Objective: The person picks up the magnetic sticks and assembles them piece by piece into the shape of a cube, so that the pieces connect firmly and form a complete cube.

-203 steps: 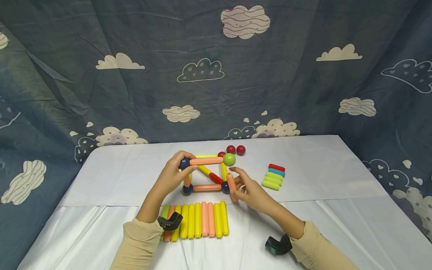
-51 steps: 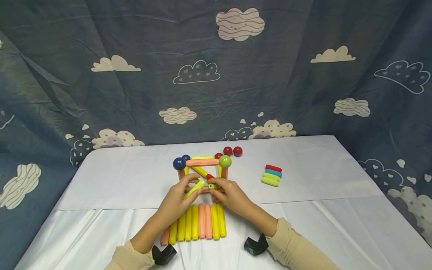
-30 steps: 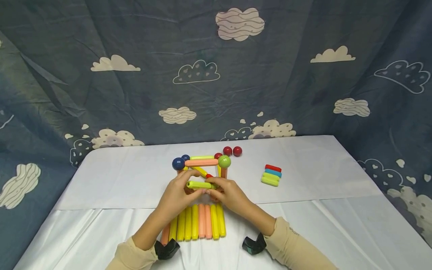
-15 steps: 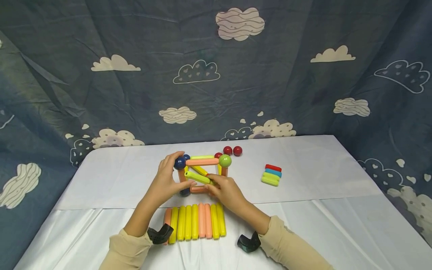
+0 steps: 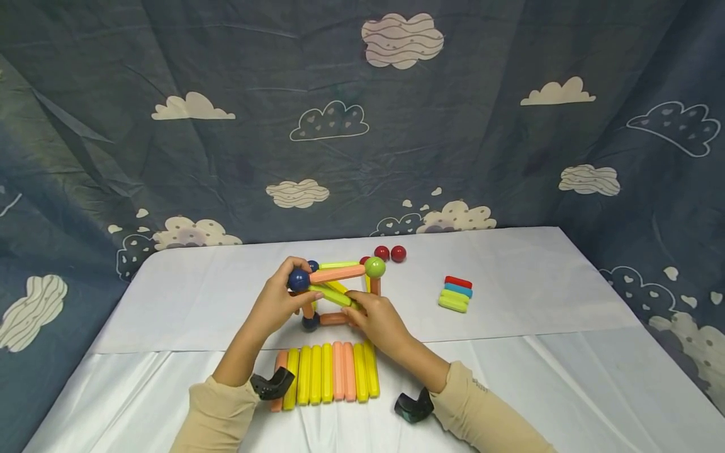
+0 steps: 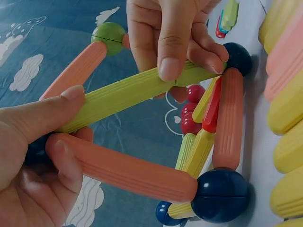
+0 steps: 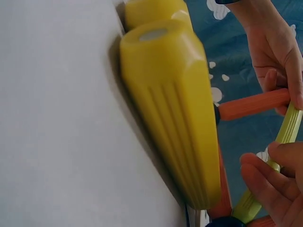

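A frame of magnetic rods and balls stands mid-table. My left hand point(image 5: 274, 305) grips the blue ball point(image 5: 298, 280) at its upper left front corner, thumb on the end of a light green rod point(image 5: 331, 294). Two such rods, joined end to end, slant down across the front face. My right hand point(image 5: 385, 321) pinches them at their joint, near the lower right blue ball point(image 6: 238, 59), which it hides in the head view. An orange rod point(image 5: 338, 273), tilted slightly, runs from the gripped ball to a green ball point(image 5: 375, 267). Another blue ball point(image 5: 311, 322) sits at the lower left.
A row of yellow rods point(image 5: 315, 374) and orange rods point(image 5: 344, 371) lies in front of the frame. Short red, blue and green rods point(image 5: 455, 294) are stacked side by side at the right. Two red balls point(image 5: 391, 253) rest behind. A cloud-patterned cloth point(image 5: 340, 157) hangs beyond the table.
The orange rod my right hand held is now the frame's right upright. Two green rods have been joined and brought diagonal. My left hand has gone to the upper blue ball, tilting that corner.
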Action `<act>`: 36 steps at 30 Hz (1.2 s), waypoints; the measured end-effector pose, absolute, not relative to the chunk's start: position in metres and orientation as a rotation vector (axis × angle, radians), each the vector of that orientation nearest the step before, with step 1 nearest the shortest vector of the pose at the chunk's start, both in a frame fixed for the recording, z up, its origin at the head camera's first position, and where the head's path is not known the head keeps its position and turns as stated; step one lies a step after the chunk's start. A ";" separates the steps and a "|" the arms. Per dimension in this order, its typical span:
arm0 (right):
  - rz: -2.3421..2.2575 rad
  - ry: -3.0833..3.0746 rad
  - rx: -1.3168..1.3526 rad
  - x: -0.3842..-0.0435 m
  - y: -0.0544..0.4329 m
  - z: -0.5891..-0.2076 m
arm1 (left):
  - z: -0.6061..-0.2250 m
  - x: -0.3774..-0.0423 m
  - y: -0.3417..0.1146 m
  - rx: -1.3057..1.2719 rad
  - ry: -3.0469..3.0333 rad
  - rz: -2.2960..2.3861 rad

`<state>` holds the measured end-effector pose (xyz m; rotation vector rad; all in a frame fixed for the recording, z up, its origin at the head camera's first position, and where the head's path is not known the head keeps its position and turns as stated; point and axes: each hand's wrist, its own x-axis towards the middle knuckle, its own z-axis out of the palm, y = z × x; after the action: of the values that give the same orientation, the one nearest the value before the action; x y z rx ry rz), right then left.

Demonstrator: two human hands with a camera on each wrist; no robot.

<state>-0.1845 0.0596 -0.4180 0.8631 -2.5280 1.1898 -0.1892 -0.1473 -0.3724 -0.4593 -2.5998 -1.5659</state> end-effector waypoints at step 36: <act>1.294 -2.283 0.778 -0.196 0.090 -0.410 | -0.385 -0.222 -0.145 -0.368 -2.395 -1.669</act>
<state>-0.1959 0.0896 -0.4099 0.7776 -2.2827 1.2936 -0.2224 -0.1446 -0.3850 -0.3677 -2.3950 -1.6687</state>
